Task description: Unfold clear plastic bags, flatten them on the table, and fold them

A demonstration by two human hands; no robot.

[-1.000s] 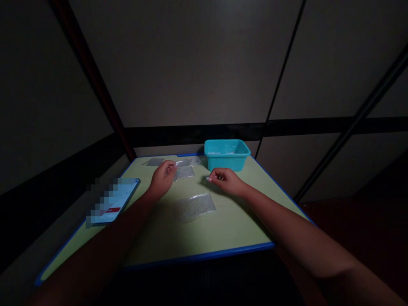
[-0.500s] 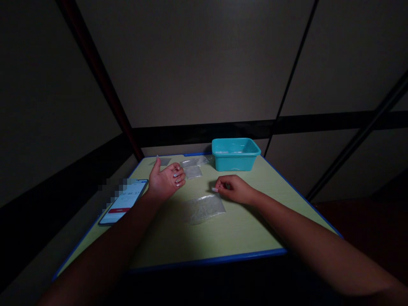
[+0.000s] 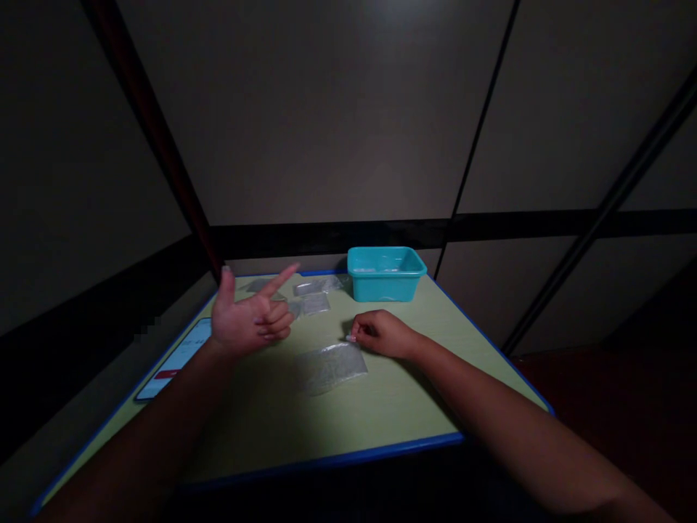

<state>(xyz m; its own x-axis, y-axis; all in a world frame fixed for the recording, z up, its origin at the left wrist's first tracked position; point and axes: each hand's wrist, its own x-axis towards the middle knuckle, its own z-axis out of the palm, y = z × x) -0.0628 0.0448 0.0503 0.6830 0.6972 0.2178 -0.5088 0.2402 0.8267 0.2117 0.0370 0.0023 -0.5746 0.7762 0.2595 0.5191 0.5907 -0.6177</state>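
My left hand [image 3: 251, 319] is held above the left side of the table, palm facing me. Its thumb points up and its index finger stretches to the right, while the other fingers curl in; it holds nothing. My right hand [image 3: 384, 334] rests near the table's middle, with fingers curled toward the thumb and nothing visible in them. Just in front of its fingertips lies a flat, clear plastic bag [image 3: 332, 367]. Further back are more clear plastic bags [image 3: 314, 303], partly hidden behind my left hand. A turquoise plastic basket [image 3: 385, 287] stands beyond my right hand.
A phone [image 3: 182, 356] with a lit screen lies at the table's left edge, partly covered by my left forearm. The pale green table [image 3: 392, 414] has a blue rim. Dark panelled walls [image 3: 327, 131] stand right behind it and on the left.
My left hand has moved left and extended its index finger, with the other fingers curled in. My right hand keeps its curled pose by the bag. The view has shifted slightly.
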